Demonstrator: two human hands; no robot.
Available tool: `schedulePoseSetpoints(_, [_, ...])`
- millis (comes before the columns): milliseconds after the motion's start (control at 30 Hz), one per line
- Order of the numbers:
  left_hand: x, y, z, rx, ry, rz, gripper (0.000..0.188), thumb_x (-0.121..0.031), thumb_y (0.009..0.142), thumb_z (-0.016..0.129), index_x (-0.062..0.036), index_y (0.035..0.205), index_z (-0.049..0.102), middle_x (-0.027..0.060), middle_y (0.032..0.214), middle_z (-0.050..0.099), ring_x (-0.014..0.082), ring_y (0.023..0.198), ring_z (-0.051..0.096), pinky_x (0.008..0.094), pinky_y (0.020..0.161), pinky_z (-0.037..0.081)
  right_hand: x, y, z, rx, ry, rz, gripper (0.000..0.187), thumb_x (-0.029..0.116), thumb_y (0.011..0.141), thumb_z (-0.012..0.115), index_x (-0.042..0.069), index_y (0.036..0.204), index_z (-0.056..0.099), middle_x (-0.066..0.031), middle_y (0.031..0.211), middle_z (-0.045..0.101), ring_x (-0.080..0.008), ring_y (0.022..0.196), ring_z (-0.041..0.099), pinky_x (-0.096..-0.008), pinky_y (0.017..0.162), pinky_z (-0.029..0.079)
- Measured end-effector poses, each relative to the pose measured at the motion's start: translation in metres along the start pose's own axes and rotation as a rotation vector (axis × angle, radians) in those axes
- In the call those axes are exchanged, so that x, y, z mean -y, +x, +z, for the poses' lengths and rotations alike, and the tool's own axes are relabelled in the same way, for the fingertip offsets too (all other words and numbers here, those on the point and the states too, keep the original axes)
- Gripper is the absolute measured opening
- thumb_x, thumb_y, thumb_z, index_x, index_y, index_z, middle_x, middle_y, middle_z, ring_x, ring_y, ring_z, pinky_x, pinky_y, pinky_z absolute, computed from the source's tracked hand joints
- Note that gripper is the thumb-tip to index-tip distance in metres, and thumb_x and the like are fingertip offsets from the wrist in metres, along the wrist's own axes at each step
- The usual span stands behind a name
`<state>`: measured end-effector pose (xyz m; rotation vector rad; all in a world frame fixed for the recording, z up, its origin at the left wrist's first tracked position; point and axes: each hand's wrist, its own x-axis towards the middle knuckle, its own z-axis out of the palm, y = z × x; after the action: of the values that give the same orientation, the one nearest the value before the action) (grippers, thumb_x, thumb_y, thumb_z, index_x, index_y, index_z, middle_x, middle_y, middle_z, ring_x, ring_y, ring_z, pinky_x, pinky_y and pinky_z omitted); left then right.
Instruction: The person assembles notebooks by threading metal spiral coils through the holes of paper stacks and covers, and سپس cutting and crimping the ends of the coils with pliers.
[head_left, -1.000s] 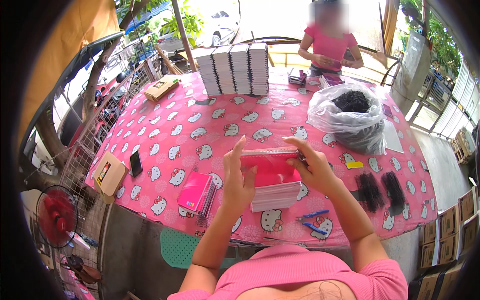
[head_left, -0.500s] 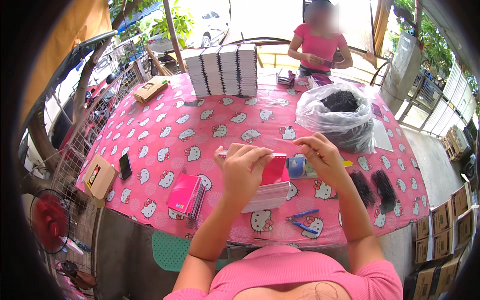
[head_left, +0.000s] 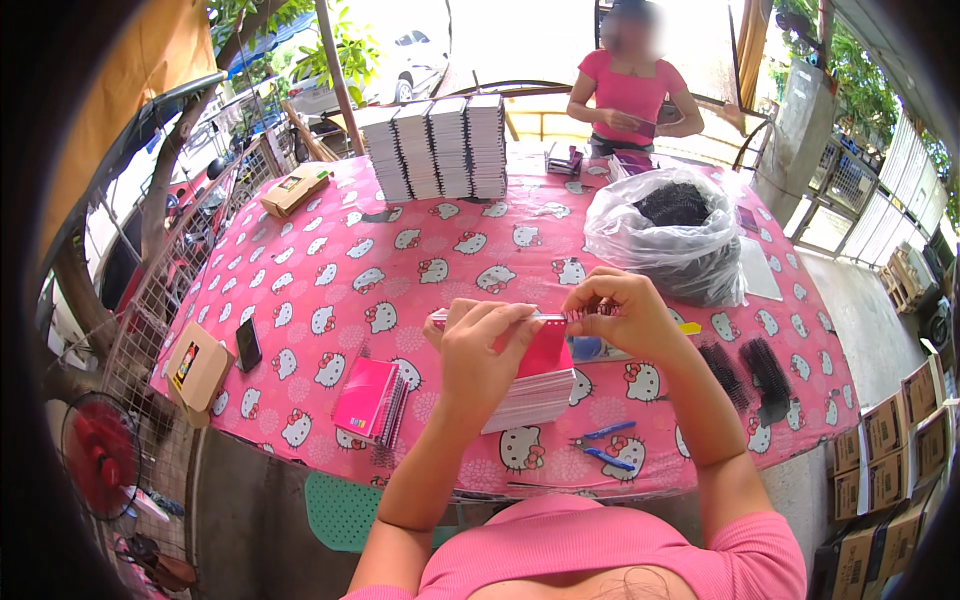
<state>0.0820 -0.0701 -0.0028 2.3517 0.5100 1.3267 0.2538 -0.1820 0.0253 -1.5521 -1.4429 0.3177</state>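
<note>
My left hand (head_left: 478,342) grips a notebook block with a red-pink cover (head_left: 545,345), its punched top edge raised above a stack of loose page blocks (head_left: 530,398). At that edge's right end, the fingers of my right hand (head_left: 625,318) are pinched on a dark spiral coil (head_left: 600,306), mostly hidden by the fingers. To the left lie pink spiral notebooks (head_left: 366,393). Blue-handled cutting pliers (head_left: 608,448) rest nearer to me, right of the stack. A blue printed item (head_left: 590,350) shows partly below my right hand.
Black coil bundles (head_left: 766,380) lie at right, beyond them a clear bag of black coils (head_left: 650,245). Tall stacks of spiral-bound books (head_left: 435,150) stand at the back. A phone (head_left: 248,345) and cardboard box (head_left: 200,368) sit at left. Another person (head_left: 635,95) stands across the table.
My right hand has moved left and slightly down, bringing the coil to the right end of the punched edge. My left hand keeps its grip on the notebook block.
</note>
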Motion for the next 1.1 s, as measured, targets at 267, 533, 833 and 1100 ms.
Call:
schedulePoseSetpoints(267, [-0.004,-0.002,-0.001,0.006,0.07,-0.017,0.019,-0.022,0.075,0.078,-0.0134,0.091,0.074,-0.0015,0.087,0.071,0.0145,0.088,0.058,0.0313,0.086,0.036,-0.003,0.002,-0.008,0.151,0.022,0.096,0.014,0.007,0.079,0.071,0.004,0.092,0.066,-0.0071,0.081,0.065,-0.0162,0.075,0.063,-0.0303,0.067,0.049])
schedulePoseSetpoints(533, [0.002,-0.004,0.0,0.021,-0.008,-0.043,0.019,-0.025,0.077,0.076,-0.0162,0.093,0.071,-0.0052,0.084,0.069,0.0142,0.086,0.057,0.0402,0.089,0.026,0.01,-0.008,0.005,0.023,-0.319,-0.214,0.022,0.018,0.085,0.066,0.006,0.101,0.058,-0.0098,0.089,0.064,-0.0291,0.077,0.064,-0.0372,0.066,0.05])
schedulePoseSetpoints(833, [0.002,-0.005,0.002,0.026,0.007,-0.042,0.017,-0.025,0.077,0.075,-0.0162,0.09,0.071,-0.0057,0.083,0.068,0.0141,0.087,0.056,0.0398,0.088,0.026,0.011,-0.006,0.01,-0.006,-0.36,-0.18,0.018,0.02,0.087,0.065,0.004,0.093,0.06,-0.012,0.086,0.061,-0.0305,0.074,0.061,-0.0389,0.065,0.048])
schedulePoseSetpoints(1100, [-0.003,-0.003,-0.006,0.043,0.06,-0.023,0.022,-0.02,0.073,0.08,-0.0127,0.093,0.073,-0.0022,0.084,0.071,0.0134,0.085,0.059,0.0318,0.085,0.033,0.012,0.006,0.0,0.204,-0.266,-0.183,0.01,0.013,0.087,0.062,0.004,0.091,0.064,-0.0127,0.086,0.065,-0.0283,0.077,0.065,-0.0379,0.066,0.051])
